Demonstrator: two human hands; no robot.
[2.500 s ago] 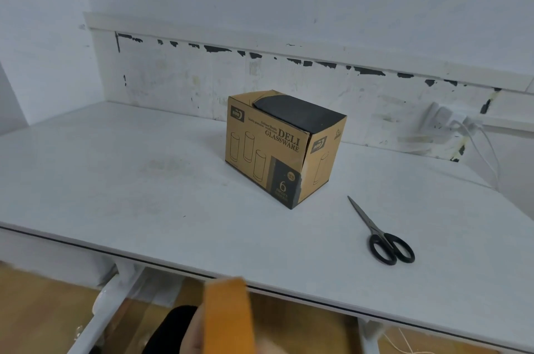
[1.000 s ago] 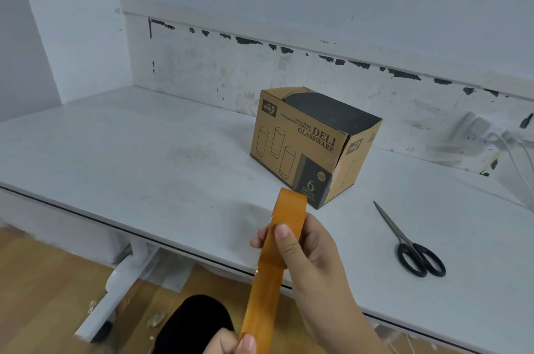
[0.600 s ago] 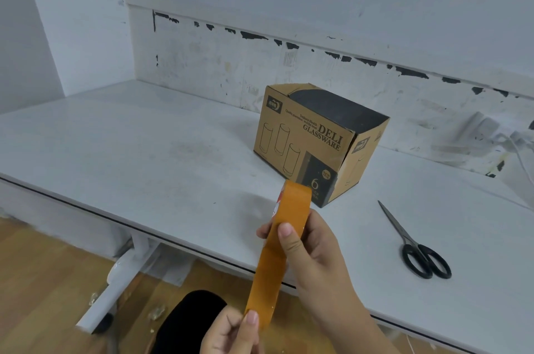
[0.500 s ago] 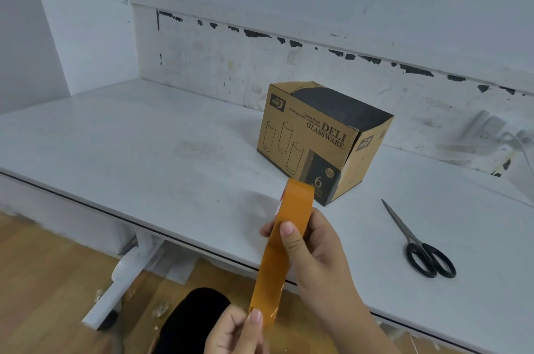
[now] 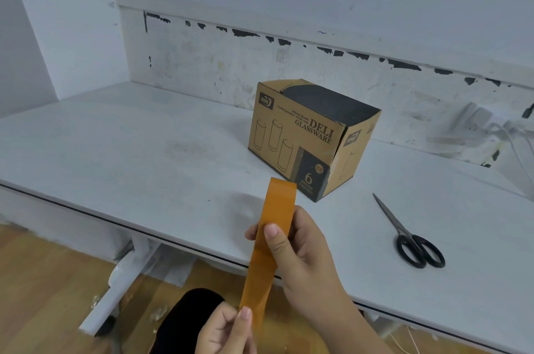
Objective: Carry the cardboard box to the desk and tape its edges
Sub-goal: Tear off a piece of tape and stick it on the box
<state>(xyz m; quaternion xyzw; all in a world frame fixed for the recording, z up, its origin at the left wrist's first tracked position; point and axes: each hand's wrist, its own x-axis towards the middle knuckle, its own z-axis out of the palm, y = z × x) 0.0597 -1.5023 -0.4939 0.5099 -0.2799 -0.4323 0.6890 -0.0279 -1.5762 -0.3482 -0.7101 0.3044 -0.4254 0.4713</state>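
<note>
Head view, left to right. Wooden floor [image 5: 43,281] shows at lower left, under the front edge of the white desk [image 5: 144,157]; one white desk leg [image 5: 121,290] slants down to it.

Left hand [image 5: 225,330], at the bottom edge and in front of the desk: thumb and fingers pinch the lower end of an orange-brown tape strip [image 5: 268,246]. A black sleeve [image 5: 187,316] sits just left of that hand.

Tape strip runs upward and slightly right from the left hand to the right hand, flat face toward the camera. Its top end overlaps the lower front of the box in this view; cannot tell whether they touch.

Right hand [image 5: 294,249]: thumb across the front of the strip, fingers curled behind it, gripping the upper part. Whether a roll is behind the hand cannot be told.

Cardboard box [image 5: 306,136] stands on the desk near the back wall, printed "DELI GLASSWARE" with three glass outlines, one corner turned toward the camera. Its top looks dark.

Black-handled scissors [image 5: 410,232] lie closed on the desk, right of the box and apart from it. Far right: white cables [image 5: 517,136] at the wall, blurred.
</note>
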